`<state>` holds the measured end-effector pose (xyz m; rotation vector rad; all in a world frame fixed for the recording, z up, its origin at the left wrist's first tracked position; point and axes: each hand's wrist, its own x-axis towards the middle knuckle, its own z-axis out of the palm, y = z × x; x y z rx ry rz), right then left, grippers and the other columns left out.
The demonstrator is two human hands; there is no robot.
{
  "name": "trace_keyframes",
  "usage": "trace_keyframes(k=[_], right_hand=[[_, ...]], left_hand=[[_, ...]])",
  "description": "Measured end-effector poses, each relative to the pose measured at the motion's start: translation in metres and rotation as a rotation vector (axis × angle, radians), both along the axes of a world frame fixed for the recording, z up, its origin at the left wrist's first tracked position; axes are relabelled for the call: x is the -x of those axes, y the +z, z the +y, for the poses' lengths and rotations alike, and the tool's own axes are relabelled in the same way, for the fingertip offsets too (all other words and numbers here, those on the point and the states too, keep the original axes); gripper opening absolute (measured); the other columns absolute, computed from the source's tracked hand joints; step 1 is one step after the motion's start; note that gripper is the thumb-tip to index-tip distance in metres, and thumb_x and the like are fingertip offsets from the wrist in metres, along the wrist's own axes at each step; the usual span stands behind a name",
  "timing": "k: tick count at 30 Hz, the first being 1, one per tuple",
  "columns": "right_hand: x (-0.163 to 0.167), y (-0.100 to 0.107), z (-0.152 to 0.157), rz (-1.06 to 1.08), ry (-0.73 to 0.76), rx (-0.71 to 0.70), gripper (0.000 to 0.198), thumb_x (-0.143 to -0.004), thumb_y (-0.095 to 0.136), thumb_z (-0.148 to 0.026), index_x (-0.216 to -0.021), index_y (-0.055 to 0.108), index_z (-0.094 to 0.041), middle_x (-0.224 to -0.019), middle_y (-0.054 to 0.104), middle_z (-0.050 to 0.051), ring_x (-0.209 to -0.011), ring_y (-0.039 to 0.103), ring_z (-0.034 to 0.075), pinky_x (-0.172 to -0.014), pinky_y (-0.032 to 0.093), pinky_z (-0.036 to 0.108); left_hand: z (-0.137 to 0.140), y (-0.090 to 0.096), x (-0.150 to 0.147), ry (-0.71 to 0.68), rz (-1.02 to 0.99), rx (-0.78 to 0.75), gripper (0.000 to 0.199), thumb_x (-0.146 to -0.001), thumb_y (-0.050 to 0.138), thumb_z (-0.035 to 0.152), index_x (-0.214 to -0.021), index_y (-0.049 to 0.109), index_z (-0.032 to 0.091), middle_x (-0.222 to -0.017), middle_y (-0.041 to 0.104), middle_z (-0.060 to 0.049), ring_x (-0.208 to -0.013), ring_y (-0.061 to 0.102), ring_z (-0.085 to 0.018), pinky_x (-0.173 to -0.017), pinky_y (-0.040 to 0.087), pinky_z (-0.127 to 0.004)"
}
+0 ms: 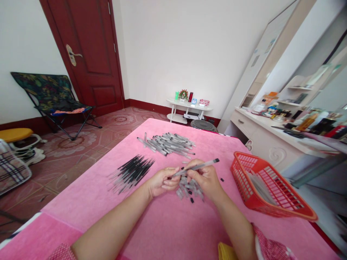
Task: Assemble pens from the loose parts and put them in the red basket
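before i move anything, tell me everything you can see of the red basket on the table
The orange-red, plastic-looking basket is open-topped and roughly rectangular, with slotted walls and a solid rim. It sits upright on the pink cloth, near the cloth's right edge, and slim, pale translucent sticks, perhaps pen barrels, lie inside. Neither the left hand nor the right hand touches it.

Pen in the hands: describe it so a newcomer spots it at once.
Find the pink-covered table, then the left hand and right hand above it. In their fingers slants a translucent pen, dark end toward the right. Unlike the pens piled beyond, this one is held up.
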<state>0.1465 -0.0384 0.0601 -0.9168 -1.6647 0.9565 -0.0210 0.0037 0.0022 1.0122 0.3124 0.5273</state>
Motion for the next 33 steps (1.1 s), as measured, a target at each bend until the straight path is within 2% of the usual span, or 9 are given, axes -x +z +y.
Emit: trace_keyframes(k=[2,3,7,10,14,17,22,28,33], right_hand=[[0.000,0.002,-0.001,-0.056,0.040,-0.012,0.014,-0.078,0.059,-0.029,-0.075,0.061,-0.015,-0.059,0.056,-0.001,-0.049,0.055,0.011,-0.049,0.041,0.022],[-0.001,0.002,-0.001,-0.069,0.036,-0.001,0.016,-0.078,0.058,-0.030,-0.074,0.060,-0.015,-0.060,0.055,-0.001,-0.049,0.054,0.010,-0.049,0.041,0.022],[-0.008,-0.001,0.005,-0.100,-0.121,0.050,0.024,-0.082,0.052,-0.037,-0.070,0.053,-0.016,-0.058,0.050,-0.003,-0.047,0.048,0.009,-0.047,0.037,0.021],[-0.017,0.001,0.009,-0.294,-0.183,0.050,0.027,-0.084,0.047,-0.038,-0.068,0.053,-0.016,-0.059,0.052,-0.002,-0.054,0.048,0.010,-0.051,0.036,0.021],[-0.028,0.011,0.008,-0.598,-0.162,0.058,0.025,-0.080,0.050,-0.034,-0.062,0.057,-0.017,-0.056,0.056,-0.001,-0.053,0.048,0.011,-0.052,0.034,0.022],[-0.032,0.017,0.005,-0.718,-0.162,0.019,0.026,-0.077,0.051,-0.033,-0.058,0.059,-0.018,-0.054,0.057,-0.001,-0.053,0.048,0.012,-0.053,0.033,0.022],[-0.035,0.017,0.006,-0.795,-0.200,-0.007,0.028,-0.077,0.051,-0.033,-0.055,0.061,-0.019,-0.051,0.056,-0.001,-0.051,0.046,0.012,-0.050,0.030,0.021],[-0.035,0.015,0.008,-0.886,-0.196,-0.021,0.030,-0.080,0.047,-0.028,-0.054,0.058,-0.018,-0.051,0.052,-0.001,-0.050,0.044,0.011,-0.049,0.028,0.021],[-0.032,0.011,0.009,-0.932,-0.232,-0.050,0.024,-0.079,0.047,-0.024,-0.061,0.062,-0.019,-0.061,0.061,0.001,-0.057,0.050,0.012,-0.054,0.030,0.021]], left_hand=[[0.000,0.000,0.002,-0.078,0.004,0.033,0.038,-0.085,0.044,0.042,-0.058,0.038,0.017,-0.040,0.017,0.010,-0.032,0.006,-0.003,-0.033,0.006,-0.019],[-0.002,0.000,0.001,-0.058,0.023,0.016,0.039,-0.085,0.043,0.044,-0.059,0.039,0.016,-0.040,0.018,0.010,-0.032,0.008,-0.003,-0.034,0.007,-0.019],[-0.008,-0.003,-0.013,0.240,0.156,-0.264,0.048,-0.085,0.038,0.055,-0.066,0.052,0.012,-0.045,0.042,0.003,-0.035,0.031,-0.004,-0.037,0.020,-0.018],[-0.009,-0.003,-0.020,0.422,0.194,-0.440,0.047,-0.083,0.042,0.055,-0.075,0.056,0.011,-0.059,0.056,-0.001,-0.045,0.046,-0.007,-0.044,0.029,-0.019],[-0.004,0.000,-0.017,0.705,0.154,-0.469,0.036,-0.084,0.046,0.048,-0.087,0.055,0.013,-0.067,0.057,0.000,-0.047,0.046,-0.007,-0.047,0.033,-0.019],[-0.001,0.001,-0.012,0.846,0.151,-0.484,0.034,-0.083,0.051,0.040,-0.104,0.054,0.014,-0.072,0.058,0.000,-0.051,0.046,-0.007,-0.050,0.037,-0.019],[0.004,-0.006,-0.009,0.936,0.231,-0.581,0.027,-0.078,0.059,0.032,-0.097,0.063,0.014,-0.089,0.064,-0.006,-0.065,0.053,-0.011,-0.061,0.043,-0.022],[0.006,-0.012,-0.008,0.974,0.324,-0.692,0.019,-0.076,0.060,0.029,-0.087,0.065,0.015,-0.080,0.065,-0.004,-0.068,0.054,-0.013,-0.065,0.041,-0.024],[0.001,-0.009,-0.007,0.934,0.325,-0.767,0.009,-0.080,0.053,0.024,-0.077,0.054,0.015,-0.071,0.055,0.000,-0.068,0.049,-0.012,-0.063,0.037,-0.021]])
